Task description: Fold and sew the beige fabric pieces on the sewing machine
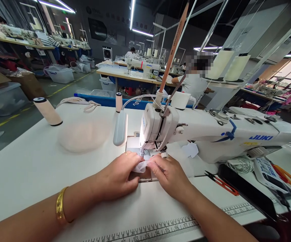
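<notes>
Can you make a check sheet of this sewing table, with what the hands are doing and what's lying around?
Surface: white table, ruler strip along the front edge.
Job's things: small white fabric under the sewing machine head.
Clutter: thread cone, red snips, pale fabric pile.
Grippers: left hand and right hand both pinch the fabric.
Cables: white cord coiled beside the machine.
Surroundings: other sewing tables, a seated person, storage bins.
</notes>
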The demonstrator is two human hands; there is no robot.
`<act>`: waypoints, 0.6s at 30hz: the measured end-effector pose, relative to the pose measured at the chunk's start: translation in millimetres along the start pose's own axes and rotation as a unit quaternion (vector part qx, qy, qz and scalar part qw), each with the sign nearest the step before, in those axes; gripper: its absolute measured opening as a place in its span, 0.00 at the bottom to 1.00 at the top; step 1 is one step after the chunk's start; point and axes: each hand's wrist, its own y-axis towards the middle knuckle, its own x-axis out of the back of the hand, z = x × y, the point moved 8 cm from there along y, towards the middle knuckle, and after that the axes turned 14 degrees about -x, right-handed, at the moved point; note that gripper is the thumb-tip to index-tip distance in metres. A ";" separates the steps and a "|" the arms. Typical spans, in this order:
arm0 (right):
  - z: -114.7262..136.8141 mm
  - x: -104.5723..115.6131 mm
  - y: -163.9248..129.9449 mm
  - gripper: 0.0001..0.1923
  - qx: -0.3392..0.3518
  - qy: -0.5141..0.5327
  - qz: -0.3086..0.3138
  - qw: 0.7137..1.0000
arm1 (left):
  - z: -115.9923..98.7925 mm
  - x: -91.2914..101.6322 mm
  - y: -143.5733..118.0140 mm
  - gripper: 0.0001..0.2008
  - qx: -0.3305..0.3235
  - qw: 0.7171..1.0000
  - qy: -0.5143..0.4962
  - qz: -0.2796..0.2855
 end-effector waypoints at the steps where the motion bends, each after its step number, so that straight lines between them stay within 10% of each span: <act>1: -1.3 2.6 1.4 0.15 -0.014 0.022 -0.013 1.000 | 3.4 -0.8 2.0 0.09 0.012 1.000 0.000 -0.002; 18: -4.2 2.3 7.1 0.21 -0.068 0.122 -0.029 0.990 | 20.2 6.4 13.4 0.15 0.043 0.992 -0.070 -0.093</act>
